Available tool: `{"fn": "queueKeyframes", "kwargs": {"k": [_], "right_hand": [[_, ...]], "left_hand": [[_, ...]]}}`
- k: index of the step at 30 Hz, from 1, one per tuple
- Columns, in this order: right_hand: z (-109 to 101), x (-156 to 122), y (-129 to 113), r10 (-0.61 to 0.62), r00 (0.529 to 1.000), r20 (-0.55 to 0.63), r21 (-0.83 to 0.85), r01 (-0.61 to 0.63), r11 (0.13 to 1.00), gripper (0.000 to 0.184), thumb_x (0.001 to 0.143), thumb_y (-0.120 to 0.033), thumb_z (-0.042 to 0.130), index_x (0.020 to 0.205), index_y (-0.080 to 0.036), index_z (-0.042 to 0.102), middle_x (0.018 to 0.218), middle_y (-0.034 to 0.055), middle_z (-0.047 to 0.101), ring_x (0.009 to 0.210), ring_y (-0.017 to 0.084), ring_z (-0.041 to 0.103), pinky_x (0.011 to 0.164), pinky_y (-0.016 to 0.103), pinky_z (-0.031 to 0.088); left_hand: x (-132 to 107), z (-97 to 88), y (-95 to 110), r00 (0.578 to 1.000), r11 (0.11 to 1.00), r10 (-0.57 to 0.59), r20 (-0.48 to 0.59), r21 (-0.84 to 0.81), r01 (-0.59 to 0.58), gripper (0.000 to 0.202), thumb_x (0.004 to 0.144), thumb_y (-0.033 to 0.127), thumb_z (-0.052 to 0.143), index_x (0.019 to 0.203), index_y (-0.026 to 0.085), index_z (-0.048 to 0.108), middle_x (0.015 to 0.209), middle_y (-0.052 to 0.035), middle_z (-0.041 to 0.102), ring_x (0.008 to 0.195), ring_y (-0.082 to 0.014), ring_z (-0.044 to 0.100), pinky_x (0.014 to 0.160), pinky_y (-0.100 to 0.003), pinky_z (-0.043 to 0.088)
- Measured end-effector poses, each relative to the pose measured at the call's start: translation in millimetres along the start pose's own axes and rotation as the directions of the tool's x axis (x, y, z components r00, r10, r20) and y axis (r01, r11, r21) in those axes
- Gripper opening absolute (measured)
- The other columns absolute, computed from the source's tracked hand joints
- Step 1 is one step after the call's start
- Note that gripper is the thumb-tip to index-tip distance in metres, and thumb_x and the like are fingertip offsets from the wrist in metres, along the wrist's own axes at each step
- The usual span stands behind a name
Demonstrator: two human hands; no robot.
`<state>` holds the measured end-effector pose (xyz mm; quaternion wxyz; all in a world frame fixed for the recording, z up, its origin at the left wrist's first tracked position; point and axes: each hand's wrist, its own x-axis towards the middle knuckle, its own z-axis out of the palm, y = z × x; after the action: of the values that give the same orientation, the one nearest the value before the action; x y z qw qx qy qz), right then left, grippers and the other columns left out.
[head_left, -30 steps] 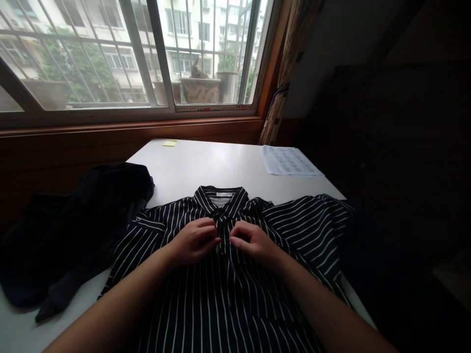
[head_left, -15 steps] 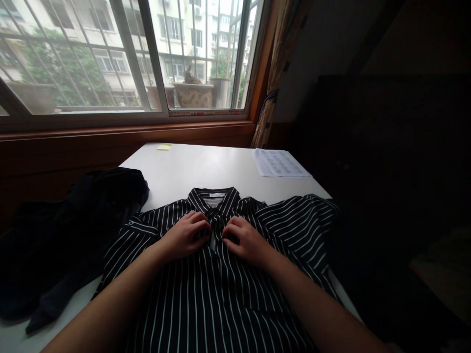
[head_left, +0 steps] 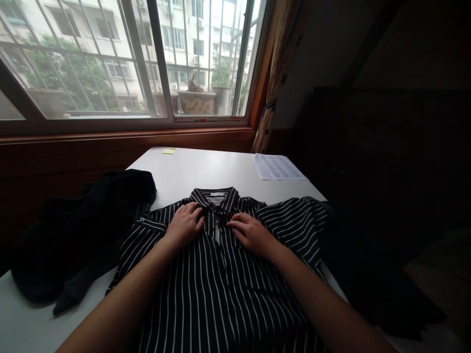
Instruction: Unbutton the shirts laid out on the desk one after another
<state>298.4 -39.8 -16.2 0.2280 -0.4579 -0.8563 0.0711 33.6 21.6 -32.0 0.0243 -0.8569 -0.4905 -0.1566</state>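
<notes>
A black shirt with thin white stripes (head_left: 221, 289) lies front up on a white table (head_left: 209, 169), collar toward the window. My left hand (head_left: 186, 223) rests on the shirt just left of the collar, fingers stretched out flat. My right hand (head_left: 250, 233) lies flat on the right side of the chest, fingers spread. Between the two hands the shirt's front placket stands slightly apart just below the collar. Neither hand grips anything.
A heap of dark clothing (head_left: 81, 230) sits on the table's left side. A printed sheet of paper (head_left: 277, 167) lies at the far right corner and a yellow sticky note (head_left: 168, 151) at the far edge. Behind are a window and a curtain; the right side is dark.
Both hands were pinching the placket close together below the collar; they have let go, moved apart and now lie flat on either side of it.
</notes>
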Motion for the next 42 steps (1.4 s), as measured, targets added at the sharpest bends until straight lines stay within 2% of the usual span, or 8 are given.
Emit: {"fn": "queueKeyframes", "kwargs": {"k": [7, 14, 21, 28, 32, 35, 39, 42], "right_hand": [[-18, -18, 23, 0.050, 0.988, 0.144, -0.180, -0.023, 0.983, 0.042, 0.097, -0.032, 0.051, 0.138, -0.024, 0.055, 0.142, 0.0092, 0.053, 0.130, 0.027, 0.049, 0.110, 0.046, 0.042], [-49, -61, 35, 0.160, 0.983, 0.092, -0.298, -0.126, 0.946, 0.048, 0.093, -0.039, 0.056, 0.140, -0.028, 0.051, 0.145, 0.0080, 0.049, 0.132, 0.028, 0.046, 0.113, 0.049, 0.039], [-37, -92, 57, 0.226, 0.968, 0.110, -0.284, -0.187, 0.940, 0.051, 0.098, -0.052, 0.043, 0.145, -0.032, 0.045, 0.154, 0.0048, 0.041, 0.144, 0.027, 0.034, 0.117, 0.051, 0.032], [-27, -65, 90, 0.223, 0.971, 0.090, -0.359, -0.178, 0.916, 0.050, 0.101, -0.049, 0.035, 0.148, -0.030, 0.041, 0.157, 0.0038, 0.037, 0.147, 0.025, 0.030, 0.118, 0.051, 0.029], [-30, -40, 108, 0.183, 0.979, 0.083, -0.400, -0.136, 0.906, 0.047, 0.101, -0.043, 0.038, 0.146, -0.030, 0.044, 0.154, 0.0038, 0.042, 0.145, 0.025, 0.034, 0.116, 0.049, 0.032], [-32, -25, 115, 0.163, 0.985, 0.049, -0.425, -0.127, 0.896, 0.045, 0.100, -0.036, 0.043, 0.144, -0.030, 0.047, 0.154, 0.0043, 0.043, 0.144, 0.026, 0.035, 0.117, 0.051, 0.028], [-35, -8, 116, 0.124, 0.992, -0.005, -0.455, -0.113, 0.884, 0.043, 0.098, -0.029, 0.047, 0.141, -0.030, 0.051, 0.153, 0.0034, 0.043, 0.142, 0.028, 0.034, 0.118, 0.053, 0.023], [-37, 4, 115, 0.117, 0.992, -0.043, -0.475, -0.123, 0.871, 0.046, 0.096, -0.021, 0.048, 0.140, -0.032, 0.052, 0.153, 0.0025, 0.044, 0.143, 0.031, 0.032, 0.118, 0.058, 0.021]], "left_hand": [[9, 6.9, -7, 0.998, 0.999, -0.043, 0.034, 0.020, 0.042, 0.043, 0.100, 0.039, 0.042, 0.135, 0.019, 0.056, 0.149, -0.0117, 0.046, 0.140, -0.0290, 0.039, 0.116, -0.052, 0.029], [32, 13.8, -22, 0.997, 0.998, -0.062, 0.044, 0.029, 0.061, 0.046, 0.100, 0.039, 0.039, 0.138, 0.019, 0.053, 0.151, -0.0125, 0.044, 0.142, -0.0291, 0.035, 0.117, -0.052, 0.026], [55, 21.9, -39, 0.996, 0.999, -0.044, 0.081, 0.036, 0.041, 0.047, 0.100, 0.041, 0.039, 0.138, 0.019, 0.054, 0.152, -0.0123, 0.043, 0.143, -0.0285, 0.034, 0.118, -0.051, 0.024], [68, 20.3, -49, 0.997, 0.998, -0.045, 0.056, 0.035, 0.043, 0.043, 0.099, 0.041, 0.042, 0.135, 0.022, 0.056, 0.149, -0.0078, 0.047, 0.141, -0.0254, 0.038, 0.117, -0.044, 0.028], [66, 18.4, -49, 0.989, 0.987, -0.148, -0.023, 0.051, 0.149, 0.042, 0.099, 0.034, 0.037, 0.133, 0.017, 0.057, 0.146, -0.0128, 0.050, 0.136, -0.0296, 0.042, 0.113, -0.048, 0.031], [61, 12.9, -43, 0.983, 0.982, -0.173, -0.057, 0.064, 0.176, 0.041, 0.098, 0.028, 0.039, 0.133, 0.015, 0.056, 0.143, -0.0161, 0.052, 0.132, -0.0309, 0.046, 0.110, -0.048, 0.034], [44, -6.4, -22, 0.995, 0.995, -0.074, -0.066, 0.066, 0.078, 0.042, 0.097, 0.023, 0.042, 0.137, 0.013, 0.052, 0.141, -0.0169, 0.052, 0.129, -0.0284, 0.050, 0.111, -0.043, 0.036], [15, -25.3, 1, 0.996, 0.995, 0.087, -0.032, 0.046, -0.085, 0.040, 0.097, 0.025, 0.047, 0.136, 0.020, 0.054, 0.141, -0.0098, 0.053, 0.132, -0.0252, 0.046, 0.114, -0.041, 0.033]]}}
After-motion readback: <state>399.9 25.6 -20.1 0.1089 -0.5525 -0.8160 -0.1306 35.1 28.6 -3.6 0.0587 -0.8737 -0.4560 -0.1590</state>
